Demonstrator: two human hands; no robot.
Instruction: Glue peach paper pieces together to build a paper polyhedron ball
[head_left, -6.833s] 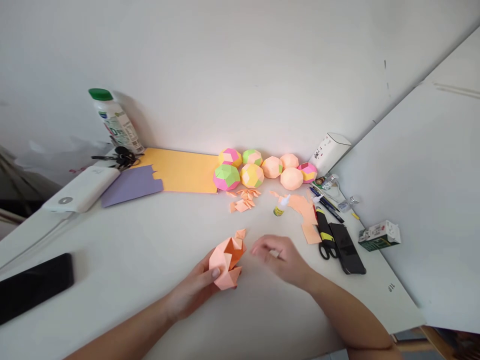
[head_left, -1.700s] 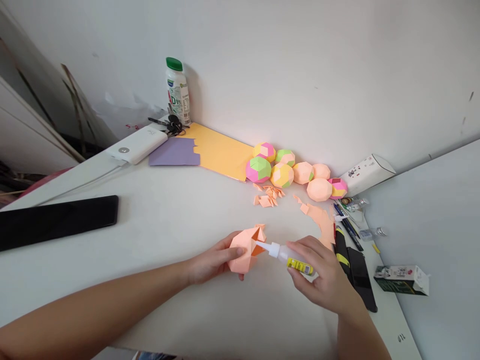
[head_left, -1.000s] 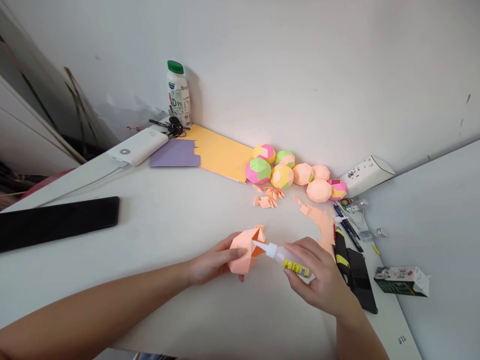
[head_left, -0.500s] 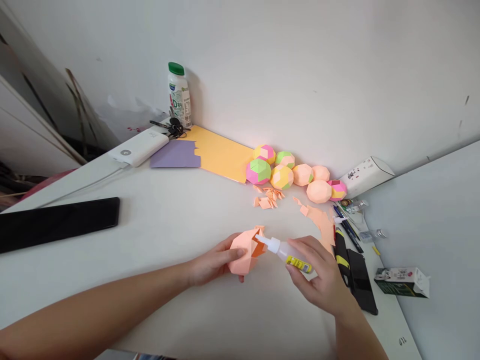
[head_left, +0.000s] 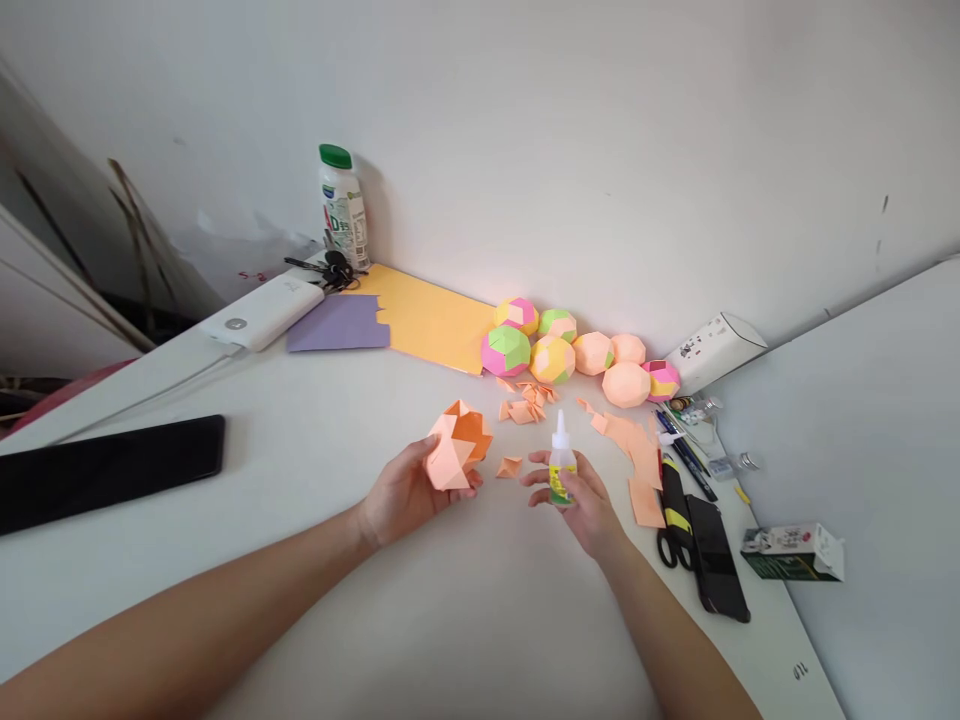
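Observation:
An open-topped peach paper ball (head_left: pixel 450 455) with a jagged, pointed rim rests in my left hand (head_left: pixel 409 492), thumb on its near side and fingers underneath. My right hand (head_left: pixel 589 505) grips a small glue bottle (head_left: pixel 561 475) with a yellow label, upright, its white nozzle pointing away from me. Between the two hands a single folded peach paper piece (head_left: pixel 509 467) lies on the table. Just beyond it sits a small pile of folded peach pieces (head_left: pixel 529 400).
Several finished paper balls (head_left: pixel 553 358) line the wall. Peach paper scraps (head_left: pixel 634 445), scissors (head_left: pixel 676 510) and a black phone (head_left: pixel 718 560) lie at right. Yellow card (head_left: pixel 435 318), purple card (head_left: pixel 341 322), a white power bank (head_left: pixel 262 315) and a long black object (head_left: pixel 112 465) are at left.
The glue bottle has moved away from the paper ball's opening and turned upright. My left hand has shifted left and tilted the ball so its opening faces up.

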